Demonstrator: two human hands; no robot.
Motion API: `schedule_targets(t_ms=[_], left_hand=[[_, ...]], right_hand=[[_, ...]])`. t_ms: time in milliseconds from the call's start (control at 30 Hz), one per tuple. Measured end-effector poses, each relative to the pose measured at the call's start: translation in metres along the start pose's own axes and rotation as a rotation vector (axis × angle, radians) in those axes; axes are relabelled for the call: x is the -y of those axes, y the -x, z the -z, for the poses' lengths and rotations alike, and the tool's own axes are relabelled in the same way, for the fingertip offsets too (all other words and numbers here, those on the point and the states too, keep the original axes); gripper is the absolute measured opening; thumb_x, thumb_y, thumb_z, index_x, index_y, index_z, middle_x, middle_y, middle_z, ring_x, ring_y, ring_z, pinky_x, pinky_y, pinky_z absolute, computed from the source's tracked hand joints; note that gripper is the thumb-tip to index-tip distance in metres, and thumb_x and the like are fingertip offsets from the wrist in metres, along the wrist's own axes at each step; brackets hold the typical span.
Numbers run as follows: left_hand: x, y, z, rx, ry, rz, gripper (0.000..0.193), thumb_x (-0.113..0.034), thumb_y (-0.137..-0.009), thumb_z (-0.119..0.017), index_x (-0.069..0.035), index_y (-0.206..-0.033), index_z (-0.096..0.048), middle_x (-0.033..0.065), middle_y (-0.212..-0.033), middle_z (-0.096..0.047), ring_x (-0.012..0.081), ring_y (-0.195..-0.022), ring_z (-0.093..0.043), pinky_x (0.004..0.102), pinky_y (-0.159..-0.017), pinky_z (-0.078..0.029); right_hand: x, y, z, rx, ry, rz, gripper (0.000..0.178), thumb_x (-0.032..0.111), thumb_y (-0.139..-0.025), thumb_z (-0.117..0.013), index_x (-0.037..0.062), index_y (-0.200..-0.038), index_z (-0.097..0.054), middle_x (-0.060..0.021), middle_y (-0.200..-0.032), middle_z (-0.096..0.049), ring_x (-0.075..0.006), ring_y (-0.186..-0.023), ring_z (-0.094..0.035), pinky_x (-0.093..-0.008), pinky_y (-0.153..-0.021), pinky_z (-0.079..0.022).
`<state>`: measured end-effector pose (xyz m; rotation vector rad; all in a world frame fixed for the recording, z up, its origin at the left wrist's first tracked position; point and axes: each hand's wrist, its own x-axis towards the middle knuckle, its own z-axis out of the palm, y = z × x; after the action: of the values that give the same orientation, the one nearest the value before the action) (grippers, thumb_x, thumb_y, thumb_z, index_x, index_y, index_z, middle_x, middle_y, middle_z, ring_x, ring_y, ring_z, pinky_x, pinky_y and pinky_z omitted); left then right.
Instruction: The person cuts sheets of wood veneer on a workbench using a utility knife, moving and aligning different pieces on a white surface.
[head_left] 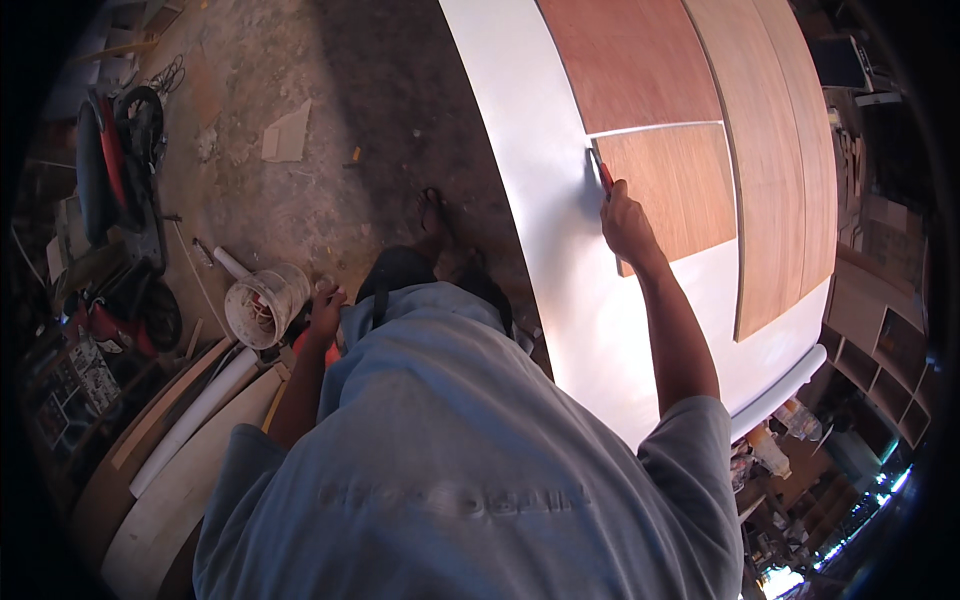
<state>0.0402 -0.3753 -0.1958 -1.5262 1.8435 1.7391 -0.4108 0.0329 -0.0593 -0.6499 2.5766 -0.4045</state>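
Note:
My right hand (630, 228) is closed around a red utility knife (605, 178), its thin end pointing away from me at the left edge of a light brown wood panel (670, 190). The panel lies on a large white sheet (540, 200), with a narrow white gap between it and a reddish-brown panel (635, 65) farther off. On the right, long pale boards (770, 180) lie over the same sheet. Beside the bucket, my left hand (325, 308) hangs low with its fingers curled; what they hold, if anything, is too small to make out.
A whitish bucket (272, 305) with things inside stands on the floor at left. Boards (190, 480) and a white roll (195, 420) lean near my left arm. A red and black motorbike (120, 190) is at far left. Wooden shelving (885, 355) stands at right.

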Motion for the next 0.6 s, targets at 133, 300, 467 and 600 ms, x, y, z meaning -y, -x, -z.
schedule_targets(t_ms=[133, 300, 467, 600], left_hand=[[0.021, 0.017, 0.006, 0.059, 0.066, 0.163, 0.049, -0.034, -0.096, -0.064, -0.002, -0.132, -0.055, 0.0072, -0.106, -0.064, 0.0144, -0.087, -0.061, 0.0299, -0.076, -0.049], [0.038, 0.024, 0.005, 0.086, 0.09, 0.186, 0.049, -0.033, -0.097, -0.064, -0.002, -0.133, -0.054, 0.0065, -0.106, -0.064, 0.0135, -0.085, -0.06, 0.0295, -0.074, -0.048], [0.029, 0.033, -0.011, 0.07, 0.126, 0.09, 0.048, -0.032, -0.097, -0.064, 0.0, -0.132, -0.054, 0.0065, -0.106, -0.063, 0.0132, -0.086, -0.059, 0.0294, -0.075, -0.048], [0.023, 0.04, -0.02, 0.037, 0.114, 0.046, 0.048, -0.033, -0.098, -0.064, 0.0, -0.132, -0.054, 0.0058, -0.103, -0.062, 0.0128, -0.086, -0.058, 0.0292, -0.074, -0.048]], right_hand=[[-0.012, 0.048, -0.008, -0.027, 0.145, 0.052, 0.022, 0.018, -0.099, -0.048, -0.0024, -0.099, -0.039, -0.0242, -0.069, -0.061, -0.0386, -0.068, -0.068, -0.0468, -0.058, -0.056], [-0.039, 0.101, -0.032, -0.236, 0.396, 0.275, 0.022, 0.014, -0.098, -0.05, -0.0044, -0.103, -0.041, -0.0149, -0.063, -0.056, -0.0309, -0.059, -0.065, -0.0414, -0.052, -0.055], [-0.05, 0.141, -0.035, -0.095, 0.223, 0.115, 0.02, 0.013, -0.098, -0.05, -0.0035, -0.105, -0.041, -0.0166, -0.065, -0.058, -0.0327, -0.06, -0.065, -0.042, -0.051, -0.055], [-0.058, 0.165, -0.037, -0.108, 0.179, 0.129, 0.02, 0.014, -0.099, -0.05, -0.0026, -0.105, -0.04, -0.0193, -0.066, -0.059, -0.0358, -0.06, -0.066, -0.044, -0.052, -0.055]])
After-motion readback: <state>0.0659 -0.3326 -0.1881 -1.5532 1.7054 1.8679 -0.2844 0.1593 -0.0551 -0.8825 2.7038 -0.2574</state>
